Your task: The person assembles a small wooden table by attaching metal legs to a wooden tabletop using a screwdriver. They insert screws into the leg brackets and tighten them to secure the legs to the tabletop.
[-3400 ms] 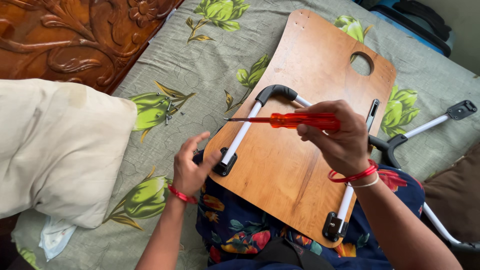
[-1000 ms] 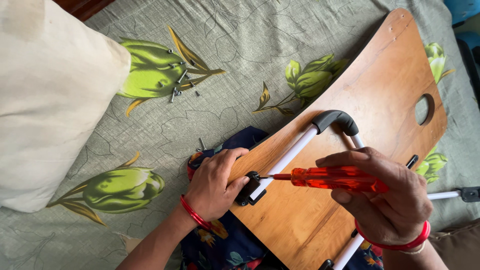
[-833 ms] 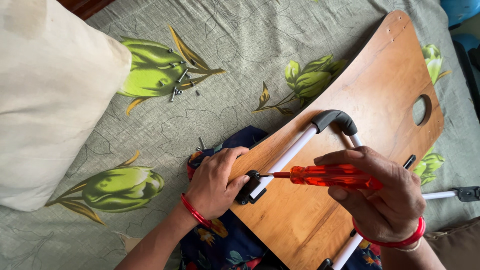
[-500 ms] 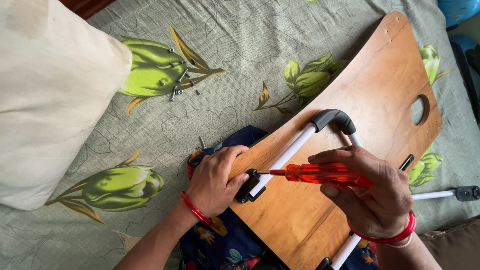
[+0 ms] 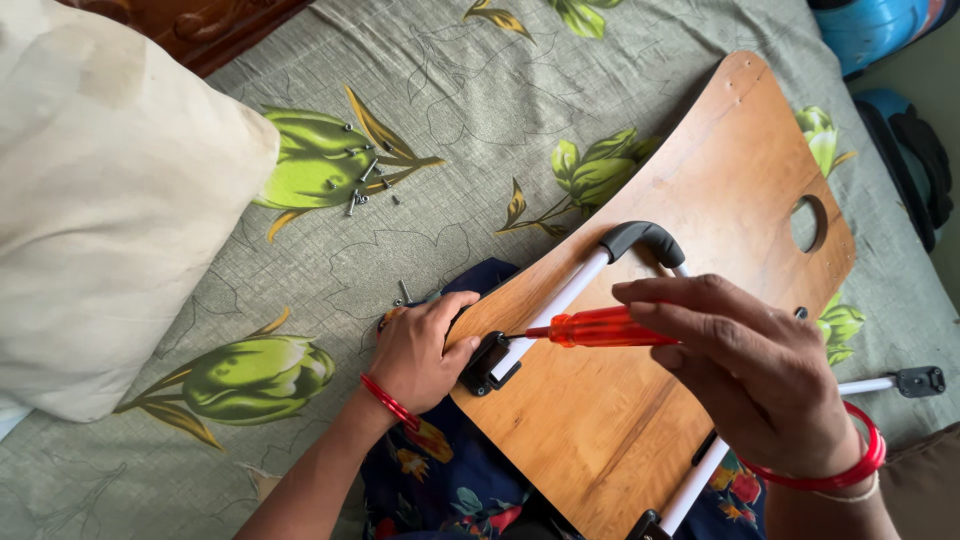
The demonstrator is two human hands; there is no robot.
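Orange screwdriver (image 5: 600,327) apparently under right fingers (image 5: 690,300)

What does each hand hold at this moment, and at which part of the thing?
The right hand holds a screwdriver by its orange handle. The left hand grips the edge of the wooden board, thumb beside the black leg bracket.

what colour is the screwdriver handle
Clear orange-red, on the screwdriver held by the right hand; head view.
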